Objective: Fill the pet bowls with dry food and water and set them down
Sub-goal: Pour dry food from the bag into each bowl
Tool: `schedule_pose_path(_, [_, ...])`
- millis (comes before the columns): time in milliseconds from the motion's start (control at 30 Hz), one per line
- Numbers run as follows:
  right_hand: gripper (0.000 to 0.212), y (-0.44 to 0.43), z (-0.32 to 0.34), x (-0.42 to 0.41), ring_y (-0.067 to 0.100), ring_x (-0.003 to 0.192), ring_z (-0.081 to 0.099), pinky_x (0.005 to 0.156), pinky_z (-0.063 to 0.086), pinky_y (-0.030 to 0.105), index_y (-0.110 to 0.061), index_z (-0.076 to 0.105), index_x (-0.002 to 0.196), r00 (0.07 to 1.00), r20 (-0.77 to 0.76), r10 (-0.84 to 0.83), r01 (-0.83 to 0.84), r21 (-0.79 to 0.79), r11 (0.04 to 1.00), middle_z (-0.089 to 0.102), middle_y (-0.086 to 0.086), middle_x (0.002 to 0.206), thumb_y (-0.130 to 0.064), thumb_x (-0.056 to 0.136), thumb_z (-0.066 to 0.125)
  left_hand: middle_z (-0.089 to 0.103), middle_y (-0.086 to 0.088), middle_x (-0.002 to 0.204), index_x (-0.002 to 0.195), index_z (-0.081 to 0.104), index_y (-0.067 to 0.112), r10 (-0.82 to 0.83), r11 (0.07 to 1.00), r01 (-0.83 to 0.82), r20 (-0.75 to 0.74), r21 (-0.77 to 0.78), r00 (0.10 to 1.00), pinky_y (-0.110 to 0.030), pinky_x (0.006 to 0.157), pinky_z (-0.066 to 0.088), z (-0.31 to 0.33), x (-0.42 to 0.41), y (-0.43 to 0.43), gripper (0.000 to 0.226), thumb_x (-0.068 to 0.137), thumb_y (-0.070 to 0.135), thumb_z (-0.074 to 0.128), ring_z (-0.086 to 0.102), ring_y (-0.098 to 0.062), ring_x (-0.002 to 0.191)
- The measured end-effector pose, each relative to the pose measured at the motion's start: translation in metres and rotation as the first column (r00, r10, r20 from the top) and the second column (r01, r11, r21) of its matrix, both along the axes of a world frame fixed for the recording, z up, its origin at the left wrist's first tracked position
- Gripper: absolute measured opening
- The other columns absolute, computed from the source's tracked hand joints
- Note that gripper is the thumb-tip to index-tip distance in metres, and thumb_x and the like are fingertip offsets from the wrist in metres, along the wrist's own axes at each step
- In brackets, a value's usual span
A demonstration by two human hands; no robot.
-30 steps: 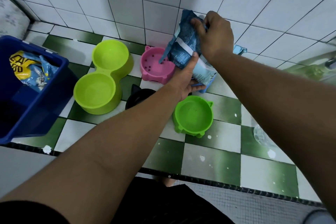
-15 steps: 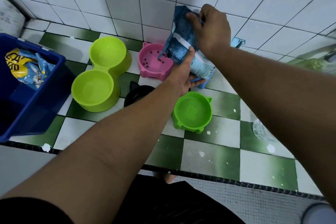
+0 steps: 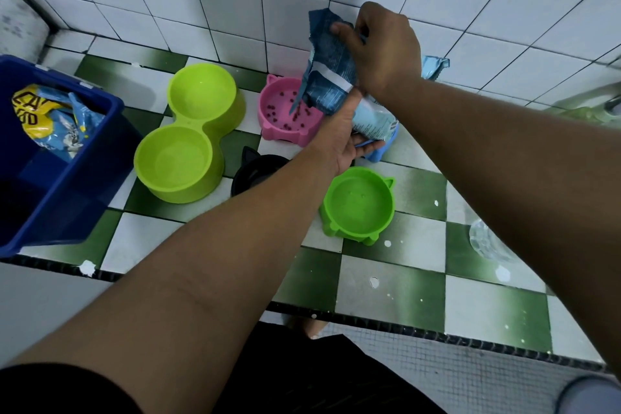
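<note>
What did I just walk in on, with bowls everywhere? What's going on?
A person tips a bag over the pink bowl: the right hand grips its top, the left hand holds it from below. Some kibble lies in that bowl. The lime double bowl and green bowl show no kibble; a black bowl sits partly hidden under the left arm.

both bare forearms reached forward, the left from the lower left, the right from the right edge. the left hand (image 3: 339, 134) cupped the bag (image 3: 327, 77) from beneath, thumb up against it, fingers curled under. the right hand (image 3: 383, 47), knuckles up, pinched its top, just above the left.
</note>
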State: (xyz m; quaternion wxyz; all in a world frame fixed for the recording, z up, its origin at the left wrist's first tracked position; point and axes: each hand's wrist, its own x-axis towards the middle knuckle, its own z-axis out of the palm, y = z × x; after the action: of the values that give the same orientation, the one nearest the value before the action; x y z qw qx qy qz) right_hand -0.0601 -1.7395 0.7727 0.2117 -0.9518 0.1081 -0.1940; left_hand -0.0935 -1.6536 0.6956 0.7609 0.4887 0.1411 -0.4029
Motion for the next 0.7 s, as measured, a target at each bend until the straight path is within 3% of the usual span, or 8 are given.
schedule_pose_path(200, [0.041,-0.0071,-0.0038,-0.0011,0.020,0.068,0.045,0.059,0.031,0.030,-0.017,0.046,0.081,0.999,-0.020,-0.024,0.025,0.023,0.999,0.051,0.001,0.073,-0.055,0.095,0.053,0.069,-0.019,0.125,0.121,0.062,0.016,-0.044,0.999,0.044,-0.008,0.006,0.999,-0.054,0.097,0.057,-0.0011,-0.0010,0.0000,0.047,0.095,0.055,0.064,0.071,-0.035,0.112])
schedule_pose_path(467, [0.041,-0.0061,-0.0030,0.0014,0.019,0.066,0.044,0.059,0.031,0.029,-0.017,0.046,0.081,0.999,-0.031,-0.012,0.013,0.014,1.000,0.052,0.001,0.074,-0.055,0.095,0.053,0.068,-0.019,0.128,0.135,0.058,0.013,0.001,1.000,0.000,-0.035,0.007,0.999,-0.049,0.083,0.063,-0.0004,-0.0004,-0.0037,0.064,0.092,0.060,0.065,0.071,-0.035,0.110])
schedule_pose_path(700, [0.041,-0.0060,-0.0042,0.0021,0.019,0.067,0.044,0.059,0.030,0.028,-0.017,0.045,0.080,0.999,-0.050,0.000,0.001,0.020,1.000,0.047,-0.002,0.068,-0.054,0.095,0.054,0.066,-0.019,0.129,0.136,0.056,0.015,0.011,1.000,-0.011,-0.047,0.007,0.999,-0.049,0.085,0.063,-0.0013,0.0002,-0.0030,0.064,0.092,0.060,0.065,0.071,-0.035,0.110])
